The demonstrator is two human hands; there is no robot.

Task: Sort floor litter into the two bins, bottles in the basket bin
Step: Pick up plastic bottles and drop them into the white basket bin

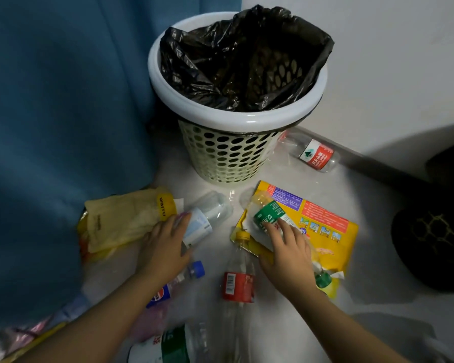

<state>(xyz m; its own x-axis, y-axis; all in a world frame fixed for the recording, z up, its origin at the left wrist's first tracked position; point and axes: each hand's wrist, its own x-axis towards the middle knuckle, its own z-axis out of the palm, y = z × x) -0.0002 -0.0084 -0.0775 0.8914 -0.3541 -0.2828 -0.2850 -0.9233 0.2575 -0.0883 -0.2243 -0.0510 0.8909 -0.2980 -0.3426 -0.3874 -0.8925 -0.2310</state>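
From the head camera the sorting looks barely begun. The basket bin (220,155) stands far centre against the wall, and its black liner (247,61) shows no bottle inside as far as can be seen. Both hands are on bottles down on the floor. The left hand (165,247) curls round the labelled end of a clear pale-label bottle (207,218), just near-left of the bin. The right hand (286,252) has its fingers bent over a green-label bottle (269,216), which lies on a yellow packet (328,224); neither bottle looks lifted yet. Left to sort are a yellow-capped red-label bottle (239,281) between the wrists, a blue-capped bottle (180,280) under the left forearm, a large green-banded bottle (173,344) at the near edge, and a red-label water bottle (313,154) far right beside the bin's foot. A yellow bag (123,221) at left and the packet are non-bottle litter. A dark round object (430,244) at right may be the second bin; I cannot tell. A blue curtain (63,100) crowds the bin's left side, but the bin's mouth is clear from above.
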